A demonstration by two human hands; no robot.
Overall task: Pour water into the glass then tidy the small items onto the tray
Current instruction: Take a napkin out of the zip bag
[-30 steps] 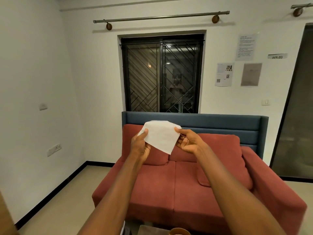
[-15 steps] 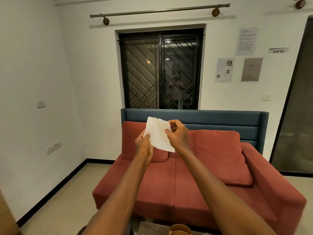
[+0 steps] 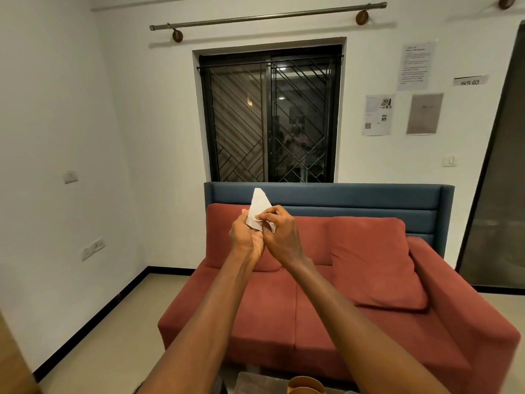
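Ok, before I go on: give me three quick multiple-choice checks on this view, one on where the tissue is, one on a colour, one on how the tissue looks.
1. Where is the white tissue?
A. lying on the sofa seat
B. held up between both hands
C. on the floor

2. What colour are the sofa seat cushions?
A. red
B. grey
C. green

3. What state is the tissue in?
A. spread out flat
B. rolled into a tube
C. folded into a narrow pointed shape

Answers:
1 B, the left hand and right hand pinch it in the air in front of the sofa.
2 A, the seat and cushions are red; only the tall back panel is blue.
3 C, it tapers to a tip above the fingers.
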